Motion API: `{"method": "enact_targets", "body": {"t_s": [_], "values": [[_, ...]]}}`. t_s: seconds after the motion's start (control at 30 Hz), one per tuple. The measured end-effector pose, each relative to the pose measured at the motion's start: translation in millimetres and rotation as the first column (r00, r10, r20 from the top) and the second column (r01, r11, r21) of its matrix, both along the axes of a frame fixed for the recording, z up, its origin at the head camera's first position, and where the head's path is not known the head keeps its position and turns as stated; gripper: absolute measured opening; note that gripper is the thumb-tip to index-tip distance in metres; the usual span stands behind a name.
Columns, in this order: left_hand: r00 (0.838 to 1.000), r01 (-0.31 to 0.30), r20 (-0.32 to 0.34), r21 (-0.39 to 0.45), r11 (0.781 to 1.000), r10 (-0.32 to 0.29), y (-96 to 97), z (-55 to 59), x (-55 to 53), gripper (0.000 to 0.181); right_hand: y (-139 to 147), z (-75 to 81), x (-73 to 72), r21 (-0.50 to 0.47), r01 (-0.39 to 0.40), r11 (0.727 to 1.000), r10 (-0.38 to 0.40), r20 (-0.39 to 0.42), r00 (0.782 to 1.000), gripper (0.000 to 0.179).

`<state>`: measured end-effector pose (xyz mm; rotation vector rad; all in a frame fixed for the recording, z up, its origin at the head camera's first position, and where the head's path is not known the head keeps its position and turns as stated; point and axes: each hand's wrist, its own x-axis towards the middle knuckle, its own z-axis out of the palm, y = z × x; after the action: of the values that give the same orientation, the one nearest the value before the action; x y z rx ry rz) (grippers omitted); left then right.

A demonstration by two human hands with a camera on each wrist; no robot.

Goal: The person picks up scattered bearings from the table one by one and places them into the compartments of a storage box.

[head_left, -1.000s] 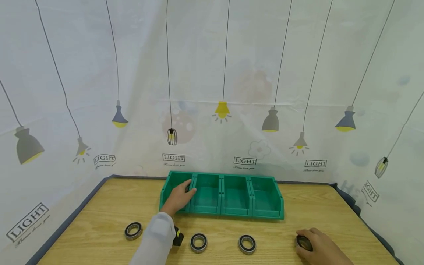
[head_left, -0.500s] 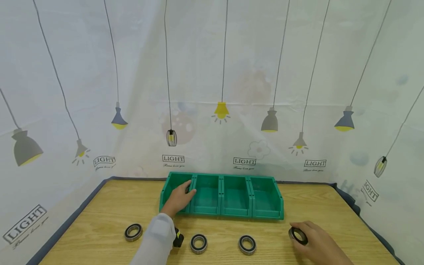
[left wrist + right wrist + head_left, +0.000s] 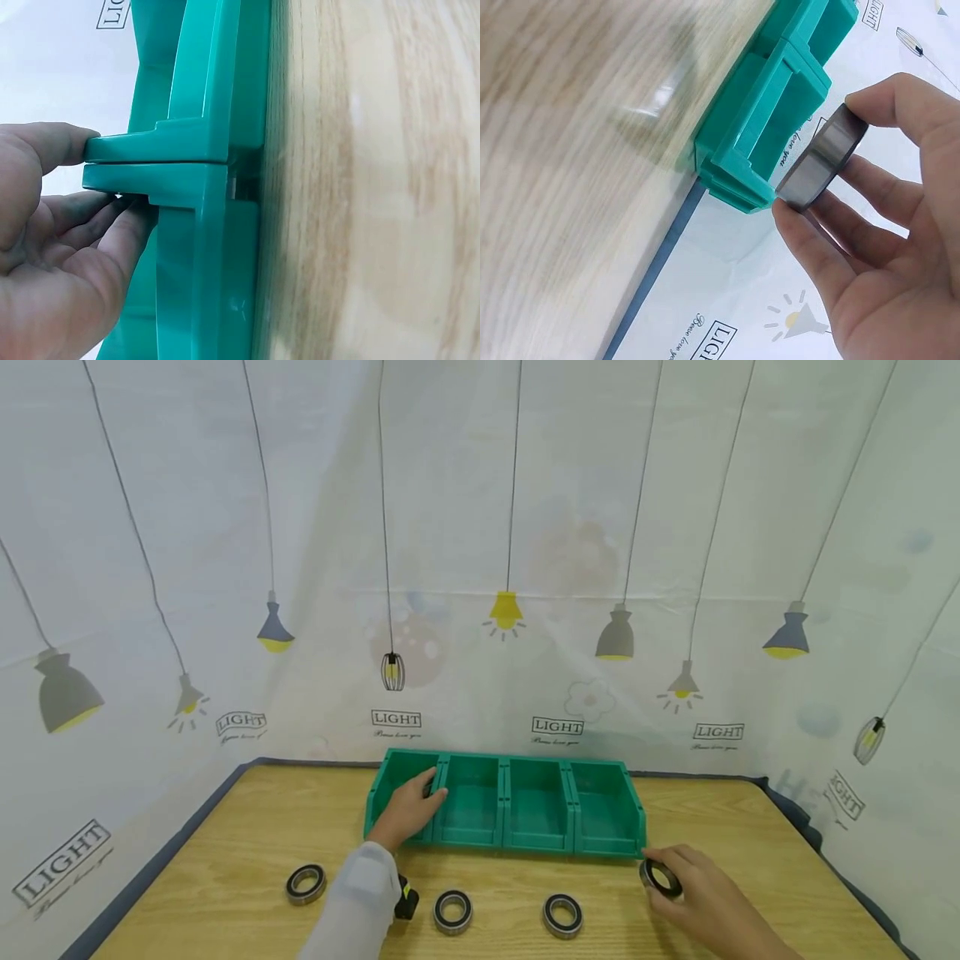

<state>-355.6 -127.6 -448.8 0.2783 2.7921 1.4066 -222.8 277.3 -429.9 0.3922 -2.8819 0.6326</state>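
While my left hand (image 3: 408, 810) pinched the green bins (image 3: 538, 841), my right hand (image 3: 705, 897) pinched a bearing (image 3: 821, 161) near them; steady rim grip seemed best.

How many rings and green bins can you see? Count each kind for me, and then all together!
Rings: 4 (3 on the table, 1 held up)
Green bins: 4
Total: 8

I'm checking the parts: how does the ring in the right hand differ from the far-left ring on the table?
The held ring is tilted, off the table; the far-left ring lies flat on it. The right hand pinches the held ring; nothing grips the far-left ring. Both have dark faces and metal rims.
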Motion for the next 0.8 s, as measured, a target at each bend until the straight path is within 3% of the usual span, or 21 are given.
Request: {"method": "enact_targets", "body": {"t_s": [0.57, 0.8], "values": [[1.000, -0.005, 0.016, 0.001, 1.000, 0.005, 0.8, -1.1, 0.1, 0.061, -7.6, 3.8, -3.8, 0.052, -0.051, 0.997, 0.060, -0.185, 0.981, 0.043], [1.000, -0.005, 0.005, -0.002, 1.000, 0.005, 1.7, 2.7, 2.5, 0.060, -13.2, 7.2, -10.5, 0.020, -0.091, 0.996, 0.093, -0.237, 0.967, 0.043]]}}
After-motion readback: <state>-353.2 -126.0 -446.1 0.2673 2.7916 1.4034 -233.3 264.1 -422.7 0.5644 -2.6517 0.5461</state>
